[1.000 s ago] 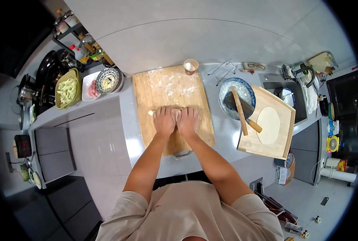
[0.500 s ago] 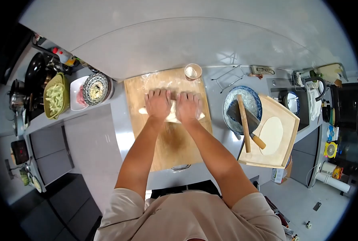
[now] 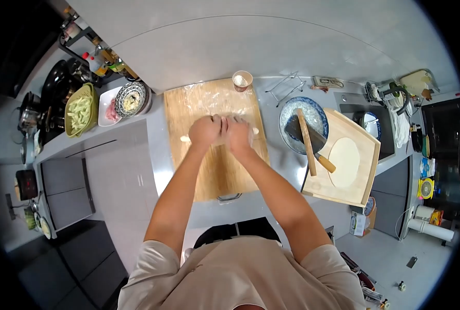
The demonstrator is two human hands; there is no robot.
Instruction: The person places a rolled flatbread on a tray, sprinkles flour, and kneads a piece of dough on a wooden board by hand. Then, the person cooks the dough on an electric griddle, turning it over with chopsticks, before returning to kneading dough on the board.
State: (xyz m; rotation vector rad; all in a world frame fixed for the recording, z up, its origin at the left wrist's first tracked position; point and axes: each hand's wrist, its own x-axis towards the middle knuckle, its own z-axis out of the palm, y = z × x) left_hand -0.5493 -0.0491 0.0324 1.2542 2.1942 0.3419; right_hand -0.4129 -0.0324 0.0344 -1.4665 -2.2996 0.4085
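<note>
On a floured wooden board (image 3: 214,181) lies a pale strip of dough (image 3: 185,138), mostly hidden beneath my hands; only its two ends show. My left hand (image 3: 205,130) is closed over the left part of it, fingers curled under. Beside it, thumbs almost touching, my right hand (image 3: 239,133) is bent over the right part, slightly blurred. A small cup of flour (image 3: 242,80) stands at the board's far right corner.
To the right, a cleaver (image 3: 312,135) and a rolling pin (image 3: 307,142) lie across a blue-rimmed bowl (image 3: 323,116). A wooden tray (image 3: 361,181) holds a flat dough sheet (image 3: 344,162). At left are a patterned bowl (image 3: 120,106) and a green basket (image 3: 81,131).
My fingers have gone from lying stretched over the dough to curling around it, and less of the dough shows. The whole view has shifted slightly.
</note>
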